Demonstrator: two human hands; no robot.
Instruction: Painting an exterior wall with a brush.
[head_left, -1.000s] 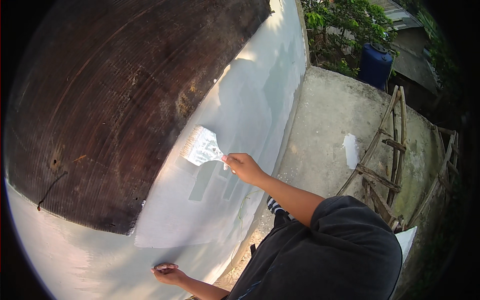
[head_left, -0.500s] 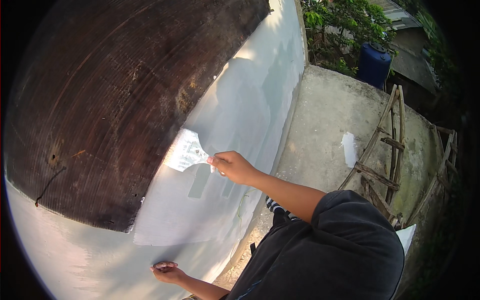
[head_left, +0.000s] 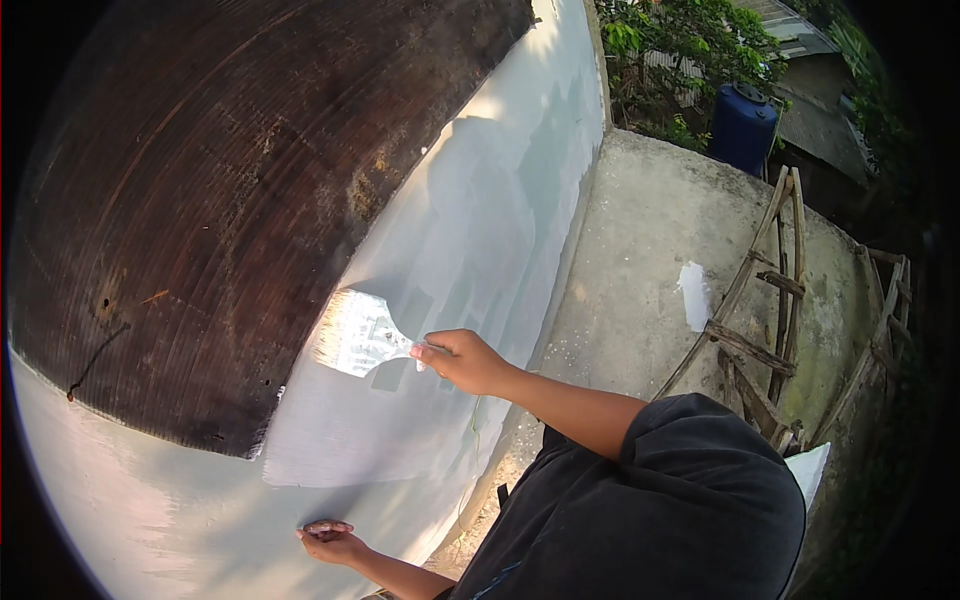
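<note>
My right hand is closed round the handle of a wide, flat paintbrush, its head smeared with white paint. The pale bristles lie against the white wall, close beside the edge of a dark brown ribbed panel. Fresh-looking paint makes a whiter area along that edge, with greyer patches near the brush. Lower down, my left hand is near the wall below the panel's corner, its stained fingers curled. Whatever those fingers hold, if anything, cannot be made out.
Rough concrete ground runs along the wall's foot, with a white paint splash on it. A wooden ladder-like frame leans at the right. Farther off are a blue tank and leafy plants.
My right hand has brought the paintbrush downward and slightly left along the panel's edge, and more of the bristles show. My left hand has stayed nearly in place.
</note>
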